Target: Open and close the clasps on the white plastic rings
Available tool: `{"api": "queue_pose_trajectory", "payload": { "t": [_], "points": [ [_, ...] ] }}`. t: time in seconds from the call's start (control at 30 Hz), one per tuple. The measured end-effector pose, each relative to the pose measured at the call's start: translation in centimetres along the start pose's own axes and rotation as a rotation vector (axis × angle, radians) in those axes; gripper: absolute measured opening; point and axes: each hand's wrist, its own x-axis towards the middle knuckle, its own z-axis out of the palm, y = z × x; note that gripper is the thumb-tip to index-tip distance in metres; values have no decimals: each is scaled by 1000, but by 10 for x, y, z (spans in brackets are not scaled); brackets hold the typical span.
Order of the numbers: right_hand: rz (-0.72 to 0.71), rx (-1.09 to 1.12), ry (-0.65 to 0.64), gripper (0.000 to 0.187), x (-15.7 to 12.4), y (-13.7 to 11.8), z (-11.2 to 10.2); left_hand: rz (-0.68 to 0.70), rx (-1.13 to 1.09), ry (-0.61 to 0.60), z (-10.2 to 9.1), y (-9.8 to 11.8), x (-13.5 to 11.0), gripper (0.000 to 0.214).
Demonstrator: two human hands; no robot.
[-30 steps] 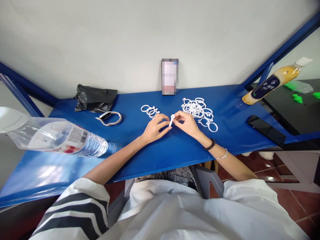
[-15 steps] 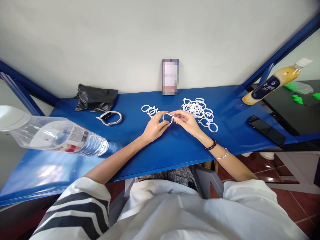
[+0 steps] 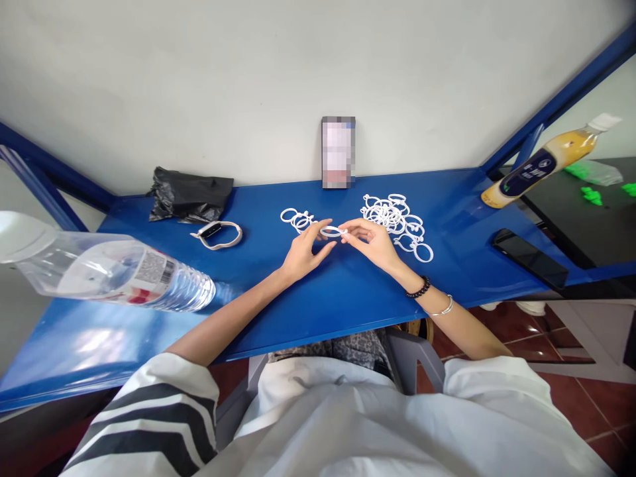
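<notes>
My right hand (image 3: 371,242) pinches one white plastic ring (image 3: 330,231) at its small knobbed end, between thumb and fingers. The ring is tilted nearly edge-on and sticks out to the left. My left hand (image 3: 304,255) is beside the ring's far side, thumb and fingers apart; whether a fingertip touches it I cannot tell. A few similar rings (image 3: 289,215) lie just beyond my left hand. Past my right hand is a larger heap of white rings (image 3: 385,213), with some loose ones at its near right side.
A phone (image 3: 338,152) leans upright against the wall. On the left stand a big water bottle (image 3: 124,271), a black plastic bag (image 3: 191,195) and a watch (image 3: 218,235). To the right are a drink bottle (image 3: 541,162) and a dark phone (image 3: 530,257) on the blue table (image 3: 318,308).
The ring has turned from facing me to nearly edge-on. My left fingers and thumb have spread apart, while my right hand keeps its pinch.
</notes>
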Motion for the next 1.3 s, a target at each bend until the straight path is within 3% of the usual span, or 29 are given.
{"api": "queue_pose_trajectory", "payload": {
  "t": [0.13,0.4,0.53,0.8,1.03,1.3],
  "points": [
    [-38,-13,-27,22,0,-1,1,-12,-82,-11,-4,3,3,28],
    [-95,-126,28,20,0,-5,2,24,-107,10,-6,4,6,25],
    [-24,-43,42,26,1,-2,0,38,-110,58,-5,4,5,20],
    [140,207,36,29,6,1,-1,-36,-93,45,-6,2,5,46],
    [163,241,27,27,5,-1,-1,-21,-143,35,-10,7,10,31],
    [237,299,21,29,5,2,-1,-50,-146,25,-12,10,10,31]
  ]
}}
